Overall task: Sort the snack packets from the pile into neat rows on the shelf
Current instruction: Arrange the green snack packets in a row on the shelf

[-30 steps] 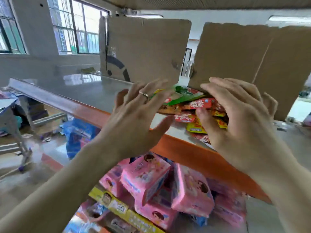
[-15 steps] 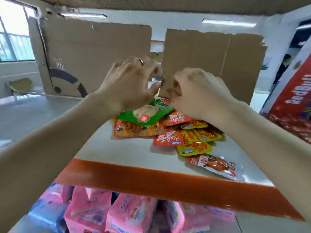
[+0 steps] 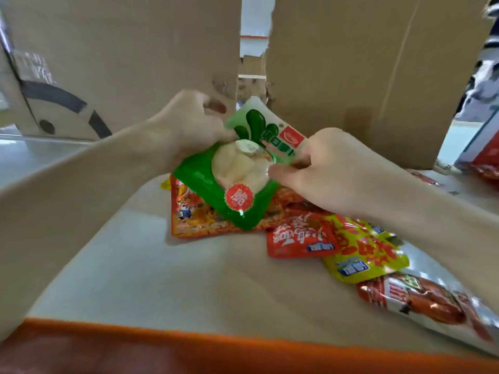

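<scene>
Green packet point(image 3: 237, 171) is held tilted over the pile point(image 3: 297, 238) on the shelf point(image 3: 189, 279). Our left hand point(image 3: 183, 128) pinches its upper left edge and our right hand point(image 3: 332, 171) its right edge. Below, it half hides the orange packet point(image 3: 194, 222), and the blurred sausage packet point(image 3: 421, 300) is cut off at the right.

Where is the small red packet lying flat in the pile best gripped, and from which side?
Probably pinch the red packet at its near left corner, coming from the front: it lies flat, and there it borders bare shelf.
</scene>
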A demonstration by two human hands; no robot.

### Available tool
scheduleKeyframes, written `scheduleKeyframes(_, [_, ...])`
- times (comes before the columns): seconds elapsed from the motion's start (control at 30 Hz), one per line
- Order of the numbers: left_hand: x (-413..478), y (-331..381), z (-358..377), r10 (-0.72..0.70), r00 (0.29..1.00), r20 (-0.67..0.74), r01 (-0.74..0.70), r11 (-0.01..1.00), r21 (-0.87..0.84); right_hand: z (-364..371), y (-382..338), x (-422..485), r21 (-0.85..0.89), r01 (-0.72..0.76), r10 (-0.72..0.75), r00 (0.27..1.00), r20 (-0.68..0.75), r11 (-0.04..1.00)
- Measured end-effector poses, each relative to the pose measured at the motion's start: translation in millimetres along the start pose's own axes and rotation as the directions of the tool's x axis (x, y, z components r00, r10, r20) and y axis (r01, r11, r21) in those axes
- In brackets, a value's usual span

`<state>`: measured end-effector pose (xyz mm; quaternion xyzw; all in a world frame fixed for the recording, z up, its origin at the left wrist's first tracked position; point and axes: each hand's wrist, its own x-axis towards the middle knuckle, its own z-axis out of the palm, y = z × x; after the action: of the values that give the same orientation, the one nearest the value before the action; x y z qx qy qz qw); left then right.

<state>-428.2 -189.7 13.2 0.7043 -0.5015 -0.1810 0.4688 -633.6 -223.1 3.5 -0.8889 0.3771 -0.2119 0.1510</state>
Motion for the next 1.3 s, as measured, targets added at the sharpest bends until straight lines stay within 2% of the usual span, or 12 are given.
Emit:
scheduleKeyframes(0.07, [-1, 7, -6, -0.005, 1.0, -0.017, 0.0, 0.963, -0.268, -5, 2, 1, 0.022, -0.009, 0.011, 0.998, -0.061, 1.0])
scheduleKeyframes(0.13, [-4, 12, -11, 0.014, 0.999, -0.048, -0.037, 0.865, -0.5, -10, 2, 1, 0.021, -0.043, 0.046, 0.99, -0.13, 0.999])
scheduleKeyframes(0.23, [-12, 18, -14, 0.069, 0.994, -0.089, -0.11, 0.774, -0.624, -9, 3, -1, 0.048, -0.075, 0.081, 0.988, -0.129, 0.996])
scheduleKeyframes(0.37, [-23, 24, -8, 0.125, 0.989, -0.073, -0.141, 0.718, -0.682, -9, 4, -1, 0.191, 0.011, 0.013, 0.992, -0.124, 0.982])
scheduleKeyframes(0.5, [-29, 27, -6, 0.171, 0.985, 0.009, -0.11, 0.674, -0.73, -13, 6, 0, 0.265, 0.122, -0.08, 0.983, -0.165, 0.957])
scheduleKeyframes(0.63, [-31, 29, -4, 0.188, 0.982, 0.013, -0.135, 0.75, -0.647, -16, 12, 3, 0.274, 0.204, -0.148, 0.966, -0.211, 0.94])
scheduleKeyframes(0.77, [-33, 31, -3, 0.185, 0.979, -0.088, -0.203, 0.825, -0.528, -22, 14, 3, 0.334, 0.188, -0.138, 0.976, -0.169, 0.924])
scheduleKeyframes(0.9, [-37, 36, -7, 0.169, 0.976, -0.14, -0.219, 0.812, -0.541, -27, 11, -3, 0.42, 0.122, -0.109, 0.992, -0.056, 0.899])
scheduleKeyframes(1.07, [-52, 44, -8, 0.146, 0.989, -0.014, -0.125, 0.785, -0.606, -37, 10, -23, 0.407, 0.185, -0.203, 0.979, 0.0, 0.894])
scheduleKeyframes(1.2, [-72, 59, 4, 0.192, 0.979, 0.063, -0.105, 0.748, -0.655, -49, 20, -54, 0.387, 0.205, -0.195, 0.979, -0.067, 0.899])
scheduleKeyframes(1.3, [-92, 77, 24, 0.273, 0.958, 0.087, -0.155, 0.75, -0.642, -62, 37, -86, 0.407, 0.198, -0.16, 0.979, -0.127, 0.892])
